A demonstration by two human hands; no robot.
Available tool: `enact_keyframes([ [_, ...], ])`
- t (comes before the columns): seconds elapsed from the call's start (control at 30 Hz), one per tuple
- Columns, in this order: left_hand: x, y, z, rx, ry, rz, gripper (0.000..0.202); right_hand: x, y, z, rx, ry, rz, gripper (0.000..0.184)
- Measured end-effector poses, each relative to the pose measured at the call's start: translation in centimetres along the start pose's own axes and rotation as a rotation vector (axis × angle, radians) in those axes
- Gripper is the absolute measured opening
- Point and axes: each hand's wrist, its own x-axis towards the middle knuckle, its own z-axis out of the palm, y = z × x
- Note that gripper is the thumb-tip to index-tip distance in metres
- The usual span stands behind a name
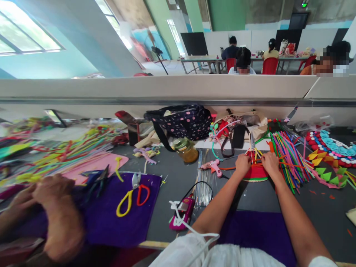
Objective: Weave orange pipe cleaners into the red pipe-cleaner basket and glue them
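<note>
dark table (254,198): pink glue gun (214,167) leftward, coloured stems (290,159) rightward
my left hand (243,165): fingers curled closed, pinching the red piece (254,173)
my right hand (270,163): curled likewise, pinching its other side
red piece: between my two hands

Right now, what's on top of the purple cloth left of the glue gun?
On the purple cloth lie scissors with yellow and red handles, dark pliers and the end of a yellow strip. A co-worker's forearm crosses its left part; whatever is beneath that arm is hidden.

Windows (27,31) glare white; the left edge blurs.
</note>
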Motion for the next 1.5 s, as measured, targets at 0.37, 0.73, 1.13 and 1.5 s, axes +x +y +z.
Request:
enact_keyframes([
  [0.37, -1.3, -1.5, -2.5, 0.095, -0.02, 0.075, 0.017, 0.0, -0.7, 0.6, -0.004, -0.032, -0.178, 0.029],
  [0.73, -3.1, -3.3, -4.9, 0.102, -0.062, 0.065, 0.017, -0.2, -2.1, 0.7, -0.01, -0.113, -0.428, 0.026],
  [1.13, -5.4, -5.5, -6.4, -0.054, -0.135, 0.058, 0.017, -1.2, -1.9, 1.4, 0.061, -0.187, -0.58, 0.017],
  [1.5, -5.9, -4.6, -5.3, -0.331, -0.091, 0.032, 0.02, -2.3, -2.0, 0.1, 0.043, -0.182, -0.594, 0.02],
])
